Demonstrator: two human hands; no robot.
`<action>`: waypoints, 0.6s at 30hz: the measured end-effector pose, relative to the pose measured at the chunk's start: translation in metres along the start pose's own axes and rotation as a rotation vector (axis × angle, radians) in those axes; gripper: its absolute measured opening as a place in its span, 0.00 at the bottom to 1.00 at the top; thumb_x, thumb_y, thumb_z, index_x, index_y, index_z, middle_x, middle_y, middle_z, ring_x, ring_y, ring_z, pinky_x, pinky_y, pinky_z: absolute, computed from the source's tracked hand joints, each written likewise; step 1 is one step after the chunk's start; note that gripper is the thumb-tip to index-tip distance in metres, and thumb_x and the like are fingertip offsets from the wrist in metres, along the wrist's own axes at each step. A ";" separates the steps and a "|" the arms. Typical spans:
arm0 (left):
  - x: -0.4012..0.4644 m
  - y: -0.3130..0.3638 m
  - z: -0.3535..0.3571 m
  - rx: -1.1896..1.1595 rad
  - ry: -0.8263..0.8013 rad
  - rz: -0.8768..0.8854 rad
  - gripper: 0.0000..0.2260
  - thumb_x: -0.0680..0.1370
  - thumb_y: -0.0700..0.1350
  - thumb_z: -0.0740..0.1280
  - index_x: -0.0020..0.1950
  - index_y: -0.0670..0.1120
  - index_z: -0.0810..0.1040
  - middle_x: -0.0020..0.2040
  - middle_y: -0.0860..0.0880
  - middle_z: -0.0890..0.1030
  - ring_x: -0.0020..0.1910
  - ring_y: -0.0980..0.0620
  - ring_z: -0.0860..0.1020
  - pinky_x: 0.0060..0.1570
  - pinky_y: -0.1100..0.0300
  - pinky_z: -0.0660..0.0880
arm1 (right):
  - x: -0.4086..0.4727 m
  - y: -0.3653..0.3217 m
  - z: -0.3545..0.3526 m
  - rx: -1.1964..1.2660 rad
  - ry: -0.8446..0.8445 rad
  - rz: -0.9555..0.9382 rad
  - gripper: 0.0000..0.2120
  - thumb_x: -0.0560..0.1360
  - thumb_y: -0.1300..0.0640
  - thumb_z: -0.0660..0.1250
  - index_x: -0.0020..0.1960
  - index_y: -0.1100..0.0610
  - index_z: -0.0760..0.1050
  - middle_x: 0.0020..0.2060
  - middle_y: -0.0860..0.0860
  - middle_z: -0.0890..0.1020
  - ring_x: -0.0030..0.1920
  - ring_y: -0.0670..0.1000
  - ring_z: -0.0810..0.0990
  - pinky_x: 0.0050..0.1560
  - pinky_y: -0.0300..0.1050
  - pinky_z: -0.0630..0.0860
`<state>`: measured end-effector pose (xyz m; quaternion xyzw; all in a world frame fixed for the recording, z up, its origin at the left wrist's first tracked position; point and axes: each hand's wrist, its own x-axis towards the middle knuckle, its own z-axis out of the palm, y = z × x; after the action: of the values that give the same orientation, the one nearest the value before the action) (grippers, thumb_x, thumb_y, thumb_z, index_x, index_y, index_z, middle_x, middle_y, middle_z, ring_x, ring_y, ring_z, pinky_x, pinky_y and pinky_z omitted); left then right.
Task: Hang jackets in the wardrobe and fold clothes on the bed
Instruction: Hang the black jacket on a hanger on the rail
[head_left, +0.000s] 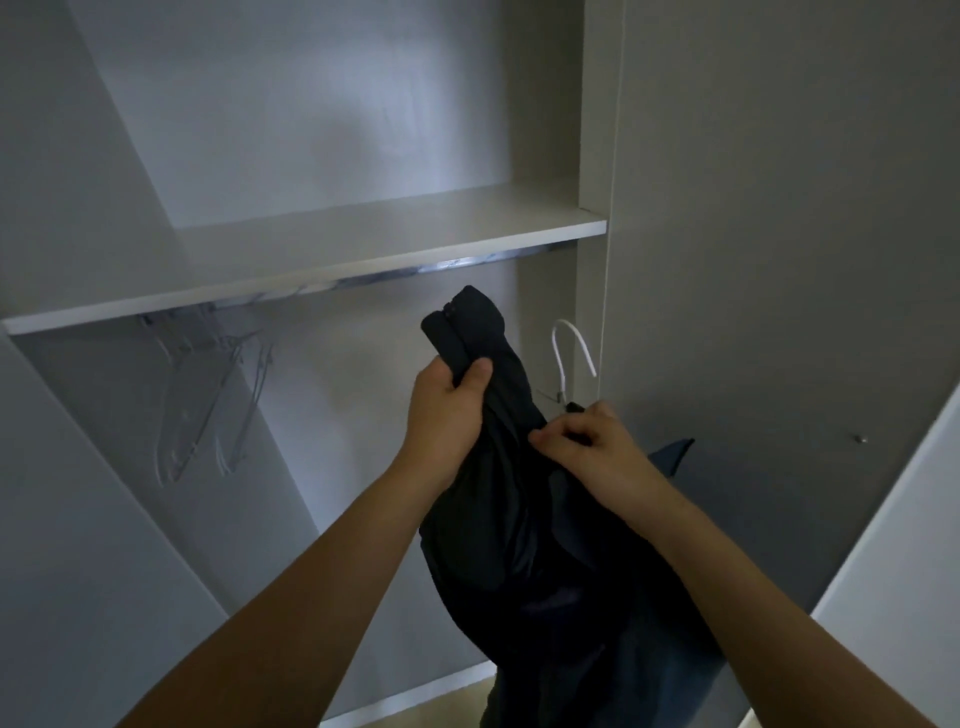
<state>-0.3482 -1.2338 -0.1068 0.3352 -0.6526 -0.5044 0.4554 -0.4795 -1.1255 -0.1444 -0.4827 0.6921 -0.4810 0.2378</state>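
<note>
A dark navy jacket (524, 525) hangs bunched in front of the open wardrobe. My left hand (449, 410) grips its zipped collar end, which sticks up above my fist. My right hand (592, 447) pinches the jacket fabric just below the white hook of a hanger (571, 353); the hanger's body is hidden in the cloth. A metal rail (363, 278) runs under the wardrobe shelf (322, 260), above and left of the jacket.
Several clear hangers (208, 395) hang on the rail at the left. The wardrobe's side panel (779, 260) stands close on the right, with a pale door edge (893, 545) at the far right. The wardrobe floor edge (415, 696) shows below.
</note>
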 end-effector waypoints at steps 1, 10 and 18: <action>-0.002 0.002 0.001 -0.007 0.021 0.021 0.05 0.81 0.45 0.64 0.52 0.53 0.80 0.48 0.53 0.84 0.46 0.57 0.83 0.49 0.59 0.78 | 0.000 0.004 0.002 -0.057 -0.008 -0.020 0.12 0.65 0.34 0.70 0.38 0.42 0.81 0.48 0.45 0.68 0.49 0.39 0.74 0.54 0.33 0.71; -0.003 0.008 -0.002 -0.084 0.040 0.016 0.05 0.81 0.46 0.64 0.53 0.53 0.79 0.51 0.51 0.84 0.51 0.53 0.82 0.56 0.53 0.78 | 0.004 0.023 0.010 -0.124 -0.108 -0.072 0.10 0.75 0.47 0.69 0.35 0.41 0.78 0.44 0.45 0.68 0.44 0.36 0.73 0.52 0.30 0.66; -0.005 0.000 -0.017 -0.053 0.095 -0.025 0.07 0.82 0.46 0.62 0.50 0.58 0.77 0.49 0.56 0.82 0.48 0.58 0.81 0.50 0.62 0.75 | 0.008 0.028 0.013 0.262 -0.084 0.053 0.11 0.79 0.50 0.64 0.39 0.47 0.79 0.51 0.51 0.73 0.51 0.47 0.77 0.53 0.38 0.68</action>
<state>-0.3302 -1.2353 -0.1064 0.3546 -0.6124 -0.5106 0.4883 -0.4853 -1.1364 -0.1739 -0.4488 0.6252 -0.5404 0.3401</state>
